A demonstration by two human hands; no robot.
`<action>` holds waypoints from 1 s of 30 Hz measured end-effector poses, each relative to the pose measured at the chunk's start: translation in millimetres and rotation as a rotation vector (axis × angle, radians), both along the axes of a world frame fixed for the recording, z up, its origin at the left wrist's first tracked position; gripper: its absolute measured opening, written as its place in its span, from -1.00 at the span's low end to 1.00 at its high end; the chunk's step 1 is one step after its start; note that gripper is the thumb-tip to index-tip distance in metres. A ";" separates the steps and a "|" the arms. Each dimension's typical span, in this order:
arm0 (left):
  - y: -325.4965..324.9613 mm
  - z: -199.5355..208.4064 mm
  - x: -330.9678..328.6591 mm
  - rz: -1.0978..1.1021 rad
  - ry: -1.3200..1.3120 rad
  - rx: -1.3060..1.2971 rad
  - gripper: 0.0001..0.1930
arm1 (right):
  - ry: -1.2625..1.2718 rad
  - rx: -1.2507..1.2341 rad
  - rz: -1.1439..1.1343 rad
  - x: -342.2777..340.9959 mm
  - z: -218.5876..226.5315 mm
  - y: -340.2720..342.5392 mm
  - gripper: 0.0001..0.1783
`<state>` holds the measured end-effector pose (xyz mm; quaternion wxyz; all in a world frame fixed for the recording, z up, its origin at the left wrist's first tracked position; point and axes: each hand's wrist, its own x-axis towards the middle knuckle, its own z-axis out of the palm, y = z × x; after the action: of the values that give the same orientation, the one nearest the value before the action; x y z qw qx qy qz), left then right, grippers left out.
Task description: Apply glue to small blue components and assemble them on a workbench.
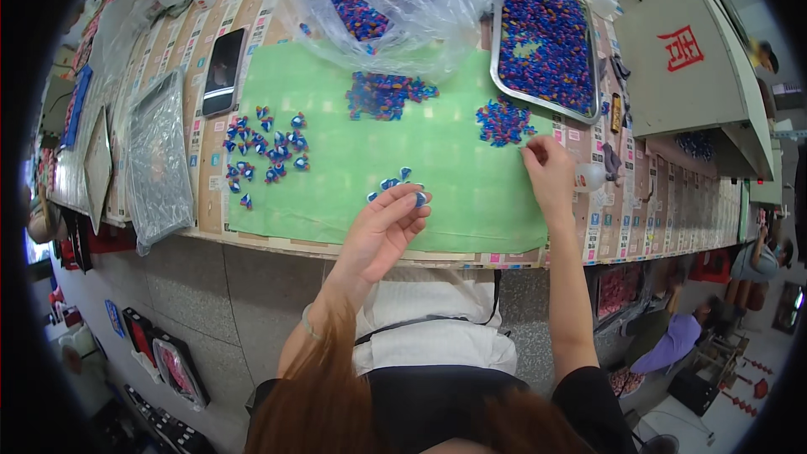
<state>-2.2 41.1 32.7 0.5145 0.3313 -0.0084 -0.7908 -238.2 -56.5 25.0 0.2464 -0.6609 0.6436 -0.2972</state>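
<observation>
Near the front edge of a green mat [336, 193], my left hand [382, 231] is closed, palm up, with a small blue-and-white piece [421, 199] at its fingertips. Several like pieces [388, 184] lie just beyond those fingers. My right hand [549, 172] is pinched at the mat's right side, beside a loose pile of tiny blue and red pieces [503, 122]. Whatever is in that pinch is too small to make out. At the mat's left lie scattered blue, white and orange assembled pieces [273, 150]. A flat patch of small blue-red pieces [382, 97] sits at the mat's far middle.
A metal tray [545, 103] full of tiny blue-red pieces stands back right. A clear plastic bag [420, 13] covers more pieces at the back. A phone [224, 73] and a plastic-wrapped tray [160, 164] lie left. A small bottle [590, 176] stands beside my right wrist.
</observation>
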 end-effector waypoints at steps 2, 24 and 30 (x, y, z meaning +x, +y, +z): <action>1.3 -0.9 -2.5 0.007 -0.027 0.001 -0.83 | -0.095 0.062 -0.018 7.8 5.8 14.4 -0.92; 7.5 13.2 -28.1 0.028 -0.712 -0.306 -0.80 | -0.875 0.399 0.024 80.4 29.5 82.7 -0.94; 7.4 19.7 -28.0 0.044 -1.169 -0.596 -0.79 | -1.095 0.503 0.004 75.8 24.8 83.9 -0.95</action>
<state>-30.2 48.5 52.4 0.5112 0.5498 -0.4985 -0.4335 -162.4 27.4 49.8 0.6912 -0.3344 0.4725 -0.4326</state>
